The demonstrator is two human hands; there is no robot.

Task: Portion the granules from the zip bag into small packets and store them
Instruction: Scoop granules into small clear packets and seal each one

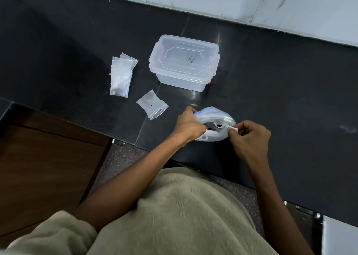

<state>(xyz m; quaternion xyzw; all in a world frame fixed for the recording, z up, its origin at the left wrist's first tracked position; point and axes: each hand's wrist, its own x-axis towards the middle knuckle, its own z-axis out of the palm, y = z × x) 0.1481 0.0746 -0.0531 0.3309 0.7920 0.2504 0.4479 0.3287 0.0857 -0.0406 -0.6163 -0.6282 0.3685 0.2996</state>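
Head view puts us over a black counter [77,41] with the zip bag [215,125] standing near its front edge, mouth up and spread into an oval between our two hands. Our left hand [188,125] curls round the left end of the mouth, fingers hooked over the rim. Our right hand [251,136] pinches a small white handle [233,128] that reaches into the opening from the right; it looks like a scoop, though its bowl is hard to make out against the dark granules [212,127] inside.

What matters for the coming move is direction. The long axis of the bag mouth runs left to right, and the handle lies roughly along it, so the scoop would lift out toward the right hand. The open small packet [152,104] lies flat on the counter up and to the left of the bag, nearer the left hand, its mouth facing back toward us. A pile of other small packets [121,76] sits further left, well apart. The clear lidded box [184,62] stands behind the bag, closed, and we judge it to be where the filled packets go
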